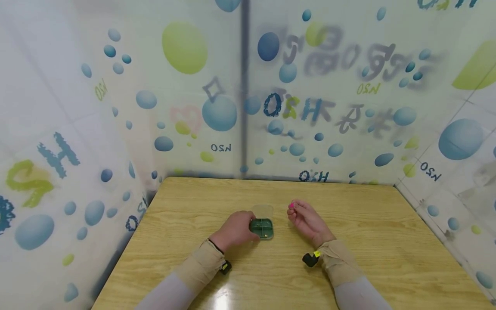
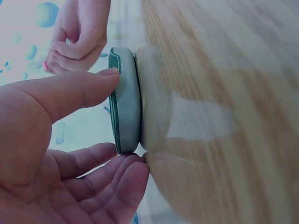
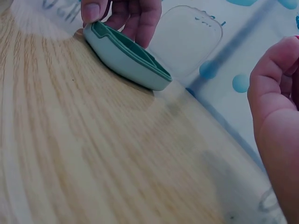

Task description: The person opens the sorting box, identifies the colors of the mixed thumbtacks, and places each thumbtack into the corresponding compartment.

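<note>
A small green pill box rests on the table, its clear lid raised at the far side. Dividers split it into several compartments, and a tiny pale piece lies in the near right one. My left hand grips the box at its left end, thumb at the near side and fingers at the far side. To the right of the box, above the table, my right hand pinches a small pink object between thumb and fingertips. Too little of that object shows to tell its kind.
The wooden table reaches back to a curtain printed with bubbles and letters. Similar sheets hang at the left and right. A small black wrist camera is strapped at the right wrist, another at the left.
</note>
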The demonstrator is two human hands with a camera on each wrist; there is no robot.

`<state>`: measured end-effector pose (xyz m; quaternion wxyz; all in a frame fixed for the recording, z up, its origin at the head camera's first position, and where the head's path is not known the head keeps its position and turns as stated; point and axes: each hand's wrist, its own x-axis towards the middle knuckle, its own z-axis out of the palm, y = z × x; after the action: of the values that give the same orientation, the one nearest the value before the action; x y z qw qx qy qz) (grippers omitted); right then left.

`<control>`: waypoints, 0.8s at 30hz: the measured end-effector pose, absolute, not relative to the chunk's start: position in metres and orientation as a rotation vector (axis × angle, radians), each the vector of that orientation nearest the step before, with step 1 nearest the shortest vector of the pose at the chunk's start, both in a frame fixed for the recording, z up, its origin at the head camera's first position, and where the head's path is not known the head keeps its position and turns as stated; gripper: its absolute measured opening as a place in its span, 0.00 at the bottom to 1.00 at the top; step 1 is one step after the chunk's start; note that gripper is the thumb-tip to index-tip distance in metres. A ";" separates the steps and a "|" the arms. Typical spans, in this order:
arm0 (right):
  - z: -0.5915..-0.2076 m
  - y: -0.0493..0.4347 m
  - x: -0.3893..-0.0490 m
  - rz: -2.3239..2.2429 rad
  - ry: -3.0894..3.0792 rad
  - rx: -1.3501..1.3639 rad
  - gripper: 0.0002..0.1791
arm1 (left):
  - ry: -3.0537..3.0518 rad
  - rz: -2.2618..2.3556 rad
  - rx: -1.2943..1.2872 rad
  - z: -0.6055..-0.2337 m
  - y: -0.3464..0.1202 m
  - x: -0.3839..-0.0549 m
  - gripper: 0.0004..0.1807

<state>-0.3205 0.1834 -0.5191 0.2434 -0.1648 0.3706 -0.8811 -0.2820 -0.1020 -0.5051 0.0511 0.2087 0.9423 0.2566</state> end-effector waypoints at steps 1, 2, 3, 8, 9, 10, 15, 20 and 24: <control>-0.520 0.183 -0.321 -2.414 0.993 -0.442 0.18 | 2.867 0.782 0.634 -0.505 -0.102 -0.282 0.27; -0.520 0.183 -0.320 -2.422 0.974 -0.433 0.18 | 2.864 0.787 0.634 -0.504 -0.102 -0.281 0.27; -0.521 0.183 -0.320 -2.429 0.954 -0.425 0.19 | 2.862 0.789 0.636 -0.504 -0.102 -0.281 0.27; -0.524 0.185 -0.322 -2.484 0.823 -0.375 0.19 | 2.851 0.811 0.638 -0.503 -0.103 -0.280 0.27; -0.525 0.185 -0.323 -2.494 0.790 -0.374 0.18 | 2.851 0.811 0.637 -0.503 -0.103 -0.280 0.27; -0.526 0.186 -0.324 -2.503 0.756 -0.372 0.18 | 2.851 0.812 0.638 -0.502 -0.103 -0.280 0.27; -0.532 0.189 -0.328 -2.498 0.549 -0.470 0.19 | 2.852 0.800 0.636 -0.501 -0.103 -0.279 0.27; -0.534 0.192 -0.330 -2.444 0.394 -0.620 0.29 | 2.847 0.804 0.640 -0.501 -0.103 -0.280 0.27; -0.533 0.192 -0.330 -2.441 0.417 -0.630 0.30 | 2.847 0.813 0.644 -0.501 -0.102 -0.280 0.27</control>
<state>-0.3297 0.1922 -0.5327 0.2888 -0.2359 0.1563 -0.9146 -0.2797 -0.1023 -0.5013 0.0557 0.2122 0.9382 0.2678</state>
